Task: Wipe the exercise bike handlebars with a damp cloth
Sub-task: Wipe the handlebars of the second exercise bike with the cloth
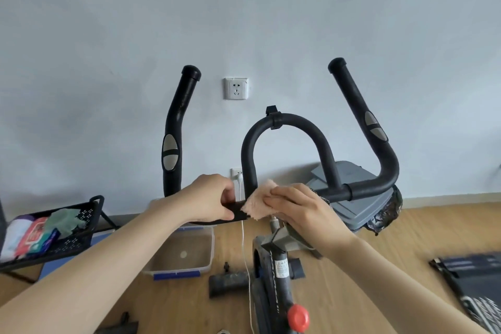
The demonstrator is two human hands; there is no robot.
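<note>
Two bare forearms enter from the lower corners and meet at centre frame. Left hand is wrapped round the crossbar of the handlebars, fingers curled shut on the foam, steadying it. Right hand presses a pink cloth flat on the bar just beside the left hand, fingers together and extended over the fabric.

Below, lower centre: bike stem, red knob, white cable hanging past the bar. Further back, both upright grips with metal sensor pads look unwiped.

Risk, as judged: the cloth could snag the cable, or damp could reach the sensor pads.
</note>
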